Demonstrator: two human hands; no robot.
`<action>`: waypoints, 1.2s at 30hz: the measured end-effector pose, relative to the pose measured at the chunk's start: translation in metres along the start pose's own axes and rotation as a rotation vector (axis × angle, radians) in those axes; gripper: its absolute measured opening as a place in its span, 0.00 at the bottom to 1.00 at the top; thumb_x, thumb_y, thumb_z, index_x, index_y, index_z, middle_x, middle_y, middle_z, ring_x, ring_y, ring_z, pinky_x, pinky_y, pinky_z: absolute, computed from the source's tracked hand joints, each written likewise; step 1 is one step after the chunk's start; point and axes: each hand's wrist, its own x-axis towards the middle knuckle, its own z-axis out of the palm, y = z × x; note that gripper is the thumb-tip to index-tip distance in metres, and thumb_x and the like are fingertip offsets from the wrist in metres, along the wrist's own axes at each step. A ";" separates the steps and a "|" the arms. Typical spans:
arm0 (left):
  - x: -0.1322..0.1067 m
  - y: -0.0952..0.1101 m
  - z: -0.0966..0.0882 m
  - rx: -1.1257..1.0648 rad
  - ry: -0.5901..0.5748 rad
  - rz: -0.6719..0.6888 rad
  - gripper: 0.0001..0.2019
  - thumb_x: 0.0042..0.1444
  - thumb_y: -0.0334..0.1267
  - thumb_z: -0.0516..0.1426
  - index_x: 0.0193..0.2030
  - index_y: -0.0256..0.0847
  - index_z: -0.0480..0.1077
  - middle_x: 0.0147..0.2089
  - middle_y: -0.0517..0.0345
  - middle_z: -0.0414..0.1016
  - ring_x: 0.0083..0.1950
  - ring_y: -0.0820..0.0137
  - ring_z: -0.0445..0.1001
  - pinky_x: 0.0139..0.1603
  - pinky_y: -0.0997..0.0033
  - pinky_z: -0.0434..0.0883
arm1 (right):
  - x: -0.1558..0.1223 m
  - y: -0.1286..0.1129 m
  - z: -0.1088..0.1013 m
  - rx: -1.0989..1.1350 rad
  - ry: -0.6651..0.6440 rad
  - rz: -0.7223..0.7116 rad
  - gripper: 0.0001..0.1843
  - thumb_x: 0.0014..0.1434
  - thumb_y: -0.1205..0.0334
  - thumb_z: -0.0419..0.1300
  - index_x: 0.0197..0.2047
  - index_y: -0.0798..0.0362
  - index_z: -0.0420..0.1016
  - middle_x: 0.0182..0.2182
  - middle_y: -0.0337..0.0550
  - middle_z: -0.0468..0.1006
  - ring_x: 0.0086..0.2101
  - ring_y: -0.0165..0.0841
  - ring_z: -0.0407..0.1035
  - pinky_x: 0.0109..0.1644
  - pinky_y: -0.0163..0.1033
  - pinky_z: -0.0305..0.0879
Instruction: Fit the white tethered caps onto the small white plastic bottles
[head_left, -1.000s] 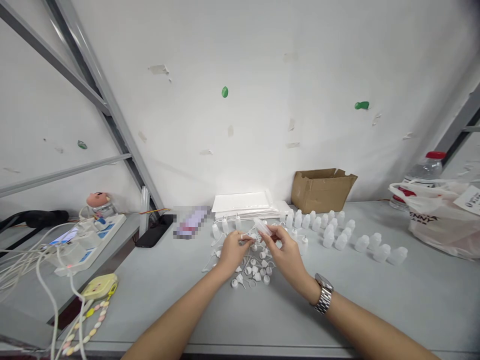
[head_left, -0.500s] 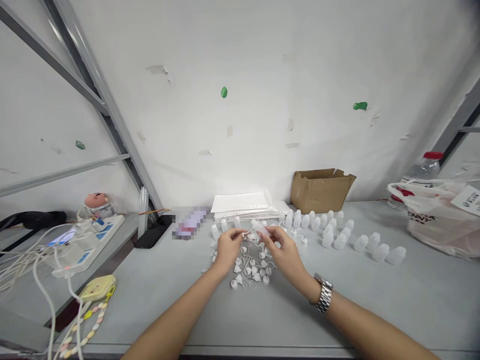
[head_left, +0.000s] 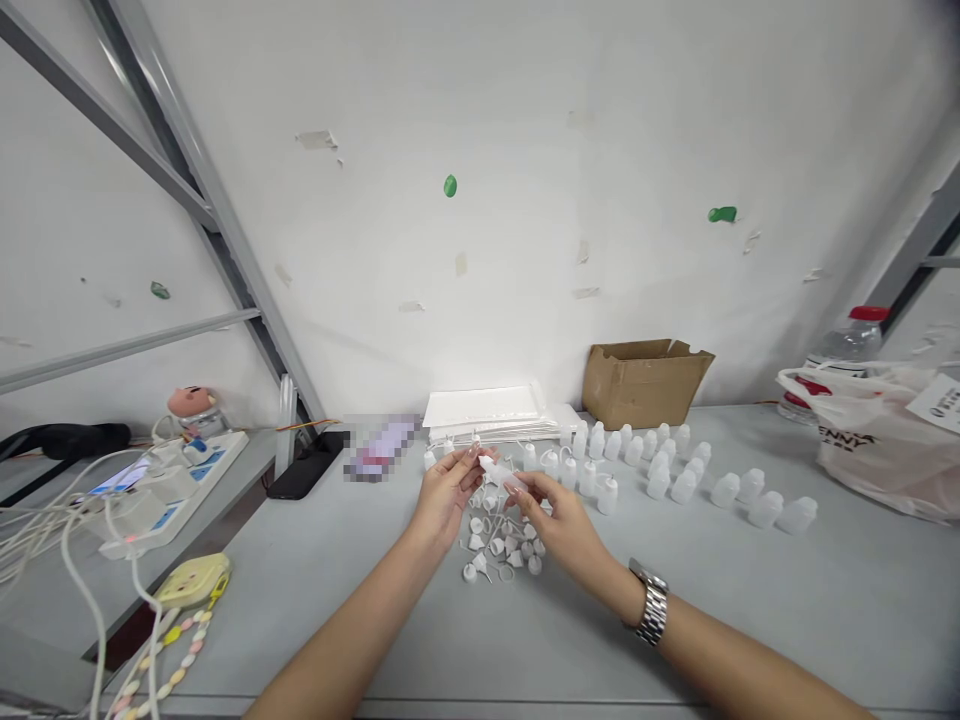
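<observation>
My right hand [head_left: 559, 515] grips a small translucent plastic squeeze bottle [head_left: 506, 479], tilted with its top toward the left. At the bottle's top end is a white nozzle cap [head_left: 486, 463], with the closed fingers of my left hand [head_left: 447, 490] against it. Those fingers partly hide how cap and bottle meet. Below both hands lies a loose pile of white caps [head_left: 512, 545] with thin tips and ring straps. Several capped bottles [head_left: 607, 494] stand behind my right hand.
Rows of uncapped bottles [head_left: 725, 489] stand to the right. Behind them are a cardboard box [head_left: 645, 385] and a stack of white sheets [head_left: 484, 407]. A plastic bag [head_left: 862, 445] sits at far right. At left are a black phone [head_left: 306, 466] and a power strip [head_left: 202, 475].
My left hand has turned, its fingers now up against the bottle's top end. The bottle has shifted slightly left and down in my right hand.
</observation>
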 end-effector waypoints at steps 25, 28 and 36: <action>-0.004 -0.003 0.001 0.076 -0.105 0.017 0.12 0.39 0.40 0.65 0.32 0.38 0.77 0.39 0.51 0.79 0.48 0.63 0.72 0.52 0.65 0.63 | -0.004 0.005 -0.001 -0.112 0.071 -0.118 0.15 0.58 0.50 0.51 0.36 0.52 0.72 0.27 0.44 0.74 0.28 0.35 0.65 0.35 0.41 0.61; -0.005 -0.001 0.003 0.094 -0.126 0.079 0.11 0.38 0.38 0.65 0.31 0.38 0.77 0.38 0.52 0.79 0.48 0.62 0.72 0.54 0.63 0.62 | 0.000 -0.004 -0.003 0.283 -0.143 0.196 0.22 0.58 0.44 0.47 0.29 0.53 0.70 0.15 0.35 0.65 0.19 0.29 0.58 0.25 0.37 0.56; -0.004 -0.004 0.003 0.169 -0.059 0.124 0.11 0.40 0.39 0.64 0.32 0.38 0.76 0.39 0.51 0.79 0.48 0.61 0.72 0.54 0.61 0.61 | 0.005 -0.003 -0.002 0.611 -0.124 0.396 0.17 0.48 0.47 0.61 0.30 0.53 0.68 0.20 0.36 0.71 0.21 0.28 0.63 0.28 0.35 0.59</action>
